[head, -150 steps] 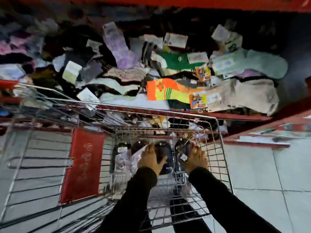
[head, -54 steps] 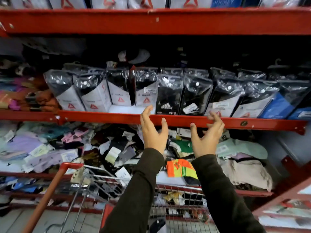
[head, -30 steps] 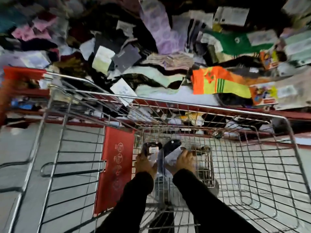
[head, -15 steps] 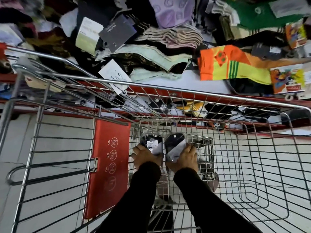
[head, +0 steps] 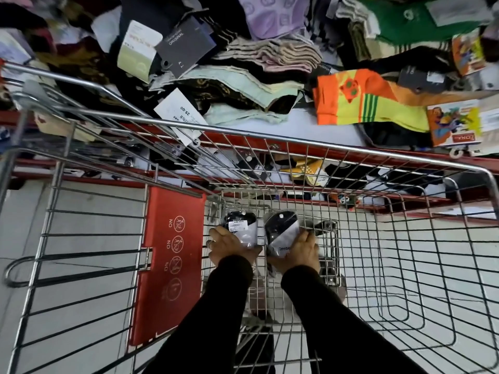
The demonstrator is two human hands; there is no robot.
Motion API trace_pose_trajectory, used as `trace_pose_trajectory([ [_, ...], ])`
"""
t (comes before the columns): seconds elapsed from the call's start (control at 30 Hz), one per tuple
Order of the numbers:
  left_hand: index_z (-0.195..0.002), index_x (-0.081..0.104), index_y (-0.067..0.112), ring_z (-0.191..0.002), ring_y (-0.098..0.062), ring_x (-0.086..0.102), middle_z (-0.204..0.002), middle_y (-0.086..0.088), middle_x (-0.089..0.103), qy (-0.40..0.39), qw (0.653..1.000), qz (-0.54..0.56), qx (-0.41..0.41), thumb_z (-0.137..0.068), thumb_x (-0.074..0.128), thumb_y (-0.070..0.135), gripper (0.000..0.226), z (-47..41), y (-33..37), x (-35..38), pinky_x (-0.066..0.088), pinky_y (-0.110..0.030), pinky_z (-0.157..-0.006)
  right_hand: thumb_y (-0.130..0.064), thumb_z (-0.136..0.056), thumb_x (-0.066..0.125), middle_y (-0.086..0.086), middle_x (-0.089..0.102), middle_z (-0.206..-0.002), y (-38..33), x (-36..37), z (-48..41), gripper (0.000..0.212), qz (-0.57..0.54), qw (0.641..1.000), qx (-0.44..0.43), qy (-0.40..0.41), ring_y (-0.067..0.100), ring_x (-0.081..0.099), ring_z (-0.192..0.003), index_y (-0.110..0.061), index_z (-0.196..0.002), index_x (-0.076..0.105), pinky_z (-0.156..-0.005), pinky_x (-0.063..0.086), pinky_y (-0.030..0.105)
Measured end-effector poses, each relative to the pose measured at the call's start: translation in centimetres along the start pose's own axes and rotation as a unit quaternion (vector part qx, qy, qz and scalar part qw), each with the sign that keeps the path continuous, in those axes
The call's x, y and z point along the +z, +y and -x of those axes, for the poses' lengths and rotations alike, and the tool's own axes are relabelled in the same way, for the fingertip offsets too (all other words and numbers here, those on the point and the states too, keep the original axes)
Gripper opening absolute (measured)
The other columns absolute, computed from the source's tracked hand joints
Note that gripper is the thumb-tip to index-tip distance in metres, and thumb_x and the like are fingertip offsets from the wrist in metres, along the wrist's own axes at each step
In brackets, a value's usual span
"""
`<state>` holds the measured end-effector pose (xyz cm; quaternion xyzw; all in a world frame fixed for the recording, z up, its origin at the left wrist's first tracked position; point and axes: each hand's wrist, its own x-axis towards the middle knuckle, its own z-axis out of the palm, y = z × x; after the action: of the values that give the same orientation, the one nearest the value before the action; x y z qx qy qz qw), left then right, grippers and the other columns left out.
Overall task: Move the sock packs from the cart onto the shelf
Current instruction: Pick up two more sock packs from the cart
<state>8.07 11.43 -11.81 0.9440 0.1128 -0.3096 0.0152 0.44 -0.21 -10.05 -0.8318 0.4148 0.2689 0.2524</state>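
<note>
Both my arms, in black sleeves, reach down into a wire shopping cart point(head: 297, 143). My left hand point(head: 228, 248) grips one glossy black-and-white sock pack point(head: 240, 225) with a barcode sticker. Beside it, my right hand point(head: 301, 251) grips a second black-and-white sock pack point(head: 280, 232). The two packs sit side by side just above the cart's mesh floor. Beyond the cart's far rim runs a red shelf point(head: 270, 145) heaped with loose socks.
A red plastic child-seat flap point(head: 170, 263) hangs at the cart's left. An orange-and-yellow sock pair point(head: 359, 103) and several tagged socks lie on the shelf. A lower red shelf edge point(head: 81, 175) and pale floor tiles point(head: 89, 198) show through the wire.
From empty hands at the upper shelf, my hands dropped back into the cart and closed on two packs. Over the last second the view has tilted slightly and the packs stand more upright.
</note>
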Motion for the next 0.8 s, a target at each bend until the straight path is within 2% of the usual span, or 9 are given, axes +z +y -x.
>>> trace_pose_trajectory([
  [0.13, -0.126, 0.025, 0.007, -0.115, -0.029, 0.053, -0.129, -0.009, 0.039, 0.004, 0.997, 0.069, 0.023, -0.056, 0.078, 0.071, 0.108, 2.2, -0.2, -1.9, 0.051, -0.038, -0.082, -0.065, -0.064, 0.079, 0.017, 0.023, -0.158, 1.7, -2.3, 0.9, 0.127, -0.029, 1.000, 0.013, -0.001, 0.036, 0.034, -0.143, -0.008, -0.154, 0.011, -0.118, 0.035, 0.046],
  [0.23, -0.119, 0.028, 0.008, -0.111, -0.031, 0.055, -0.124, -0.010, 0.045, 0.012, 0.991, 0.124, 0.050, -0.060, 0.078, 0.067, 0.097, 4.7, -0.5, -4.2, 0.050, -0.039, -0.080, -0.060, -0.057, 0.085, 0.016, 0.037, -0.148, 2.3, -5.2, 2.7, 0.123, -0.069, 0.996, 0.003, 0.050, 0.036, 0.045, -0.133, -0.006, -0.149, 0.024, -0.111, 0.043, 0.044],
  [0.37, -0.122, 0.040, 0.001, -0.115, -0.031, 0.054, -0.131, -0.015, 0.044, 0.031, 0.980, 0.165, 0.108, -0.068, 0.073, 0.066, 0.092, 8.6, -1.2, -8.4, 0.050, -0.036, -0.088, -0.054, -0.052, 0.090, 0.021, 0.040, -0.146, 2.4, -10.0, 6.2, 0.124, -0.102, 0.989, -0.032, 0.106, 0.037, 0.047, -0.132, 0.000, -0.146, 0.030, -0.109, 0.045, 0.039],
  [0.4, -0.122, 0.043, 0.000, -0.115, -0.030, 0.054, -0.129, -0.015, 0.045, 0.046, 0.976, 0.175, 0.119, -0.069, 0.073, 0.066, 0.090, 9.9, -1.4, -10.0, 0.048, -0.033, -0.087, -0.056, -0.053, 0.089, 0.023, 0.038, -0.149, 2.3, -11.7, 7.4, 0.128, -0.107, 0.987, -0.046, 0.114, 0.037, 0.043, -0.137, 0.003, -0.148, 0.027, -0.112, 0.042, 0.039],
  [0.5, -0.116, 0.042, 0.002, -0.099, -0.026, 0.055, -0.105, -0.005, 0.047, 0.126, 0.955, 0.224, 0.151, -0.068, 0.074, 0.064, 0.085, 13.5, -2.2, -14.5, 0.038, -0.027, -0.075, -0.064, -0.055, 0.085, 0.025, 0.036, -0.153, 1.7, -15.9, 10.7, 0.135, -0.097, 0.979, -0.106, 0.144, 0.035, 0.030, -0.146, 0.008, -0.151, 0.023, -0.120, 0.032, 0.035],
  [0.6, -0.125, 0.040, 0.000, -0.087, -0.016, 0.043, -0.113, -0.011, 0.054, 0.183, 0.930, 0.265, 0.177, -0.068, 0.075, 0.064, 0.092, 16.6, -3.0, -19.3, 0.035, -0.025, -0.075, -0.058, -0.050, 0.087, 0.025, 0.046, -0.141, 0.6, -20.4, 14.4, 0.127, -0.133, 0.956, -0.162, 0.207, 0.037, 0.042, -0.134, 0.006, -0.146, 0.033, -0.112, 0.040, 0.038],
  [0.67, -0.137, 0.034, -0.002, -0.108, -0.025, 0.053, -0.133, -0.018, 0.051, 0.191, 0.913, 0.303, 0.198, -0.071, 0.075, 0.062, 0.100, 17.9, -3.1, -22.6, 0.041, -0.027, -0.090, -0.058, -0.051, 0.083, 0.021, 0.050, -0.131, -0.6, -23.3, 16.4, 0.119, -0.148, 0.933, -0.207, 0.255, 0.036, 0.047, -0.125, 0.003, -0.142, 0.037, -0.106, 0.043, 0.038],
  [0.73, -0.149, 0.025, -0.001, -0.138, -0.032, 0.040, -0.151, -0.021, 0.038, 0.202, 0.897, 0.328, 0.219, -0.073, 0.074, 0.060, 0.109, 19.1, -3.0, -25.8, 0.029, -0.029, -0.112, -0.058, -0.051, 0.078, 0.019, 0.052, -0.126, -1.7, -25.7, 17.8, 0.115, -0.172, 0.908, -0.249, 0.290, 0.035, 0.048, -0.122, 0.004, -0.139, 0.039, -0.105, 0.042, 0.036],
  [0.8, -0.149, 0.026, 0.000, -0.140, -0.033, 0.038, -0.150, -0.021, 0.038, 0.244, 0.868, 0.352, 0.252, -0.071, 0.076, 0.058, 0.109, 20.5, -2.8, -28.9, 0.028, -0.032, -0.114, -0.056, -0.052, 0.081, 0.015, 0.050, -0.128, -2.9, -28.0, 19.2, 0.112, -0.196, 0.886, -0.283, 0.312, 0.029, 0.047, -0.122, 0.000, -0.139, 0.038, -0.106, 0.039, 0.029],
])
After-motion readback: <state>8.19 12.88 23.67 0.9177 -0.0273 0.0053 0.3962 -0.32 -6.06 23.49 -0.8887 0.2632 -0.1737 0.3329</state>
